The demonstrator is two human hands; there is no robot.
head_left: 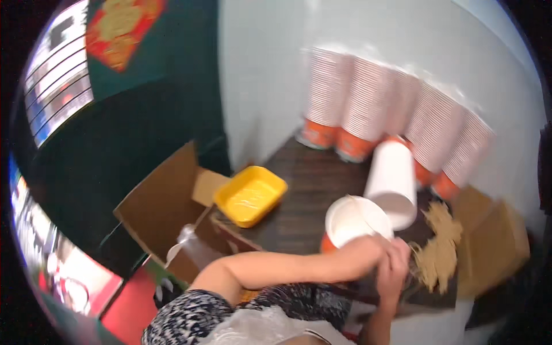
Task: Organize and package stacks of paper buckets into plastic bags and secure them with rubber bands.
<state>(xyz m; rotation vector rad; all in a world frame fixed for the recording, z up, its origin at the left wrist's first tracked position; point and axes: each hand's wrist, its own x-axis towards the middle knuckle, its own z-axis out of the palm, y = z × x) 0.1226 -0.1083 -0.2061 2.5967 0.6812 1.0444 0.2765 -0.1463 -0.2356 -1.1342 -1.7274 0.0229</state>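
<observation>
A round paper bucket [344, 230], white inside and orange outside, stands upright near the table's front edge. From its far rim a thin tan cord [363, 217] runs across the opening to my hands. My left hand [371, 252] reaches across to the bucket's near right side, its fingers closed and blurred. Against it is my right hand [394, 265], also closed; the two touch and hide the cord's end. Beside them on the right lies a loose bundle of tan cords [440, 250]. Behind the bucket, a stack of white paper buckets [394, 172] lies on its side.
Tall plastic-wrapped stacks of paper tubs [368, 92] line the wall at the back of the dark wooden table [299, 190]. On the left are a yellow plastic basket [250, 198] and an open cardboard box [167, 201]. Another cardboard box [494, 247] sits at the right edge.
</observation>
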